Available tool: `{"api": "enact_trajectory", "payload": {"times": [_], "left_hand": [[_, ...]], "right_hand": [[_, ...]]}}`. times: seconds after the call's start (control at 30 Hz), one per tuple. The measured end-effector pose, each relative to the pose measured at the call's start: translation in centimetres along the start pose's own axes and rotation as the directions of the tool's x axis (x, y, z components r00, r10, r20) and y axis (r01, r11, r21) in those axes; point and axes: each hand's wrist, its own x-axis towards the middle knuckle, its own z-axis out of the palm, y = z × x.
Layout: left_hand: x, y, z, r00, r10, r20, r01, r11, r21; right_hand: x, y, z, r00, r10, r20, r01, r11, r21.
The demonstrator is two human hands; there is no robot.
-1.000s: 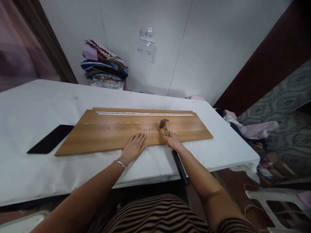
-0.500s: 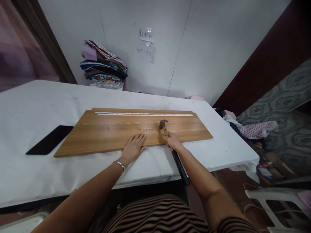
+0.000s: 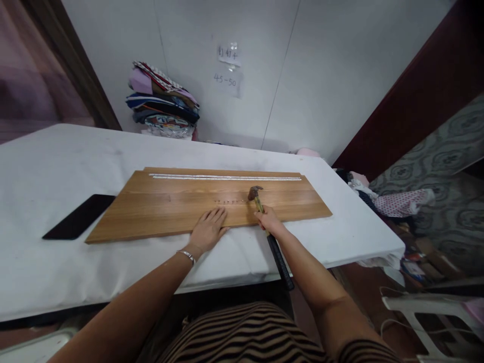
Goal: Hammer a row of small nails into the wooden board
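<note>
Hammer (image 3: 274, 247) in the right hand (image 3: 269, 220), fingers wrapped about the pale part of the shaft, above the black grip. Grip end points back toward the person, past the near edge of the bench (image 3: 351, 232). Metal head is over the wooden board (image 3: 177, 209), at the right end of a row of small nail-like pieces (image 3: 228, 202); from where I stand, cannot tell whether head touches the last of them. Pieces too small to make out singly.

Left hand (image 3: 207, 229): released, laid flat, palm down, fingers on the near part of the board, left of the hammer and just on the near side of the row. Silvery bracelet (image 3: 188, 256) on that wrist.

Board lies flat on the white-covered bench, long side toward the person. Two thin white strips (image 3: 227, 177) run side by side along its far part. Black flat item (image 3: 79, 218) lies at the board's left end, reaching its edge.

Farther out: stack of folded cloth (image 3: 164, 103) at the far side of the bench, near the pale wall (image 3: 321, 65). Two paper notes (image 3: 229, 54) on that wall, one above the other; lower one reads 45-50. Dotted cloth (image 3: 403, 202) beyond the right end of the bench; white stool (image 3: 403, 305) at lower right. Person wears a striped top (image 3: 242, 327).
</note>
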Motion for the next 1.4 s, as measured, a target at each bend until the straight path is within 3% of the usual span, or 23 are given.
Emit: {"api": "enact_trajectory", "payload": {"times": [1.4], "left_hand": [[-0.1, 0.44, -0.79, 1.0, 0.001, 0.022, -0.002, 0.999, 0.051]], "right_hand": [[0.24, -0.74, -0.27, 0.999, 0.014, -0.035, -0.014, 1.0, 0.009]]}}
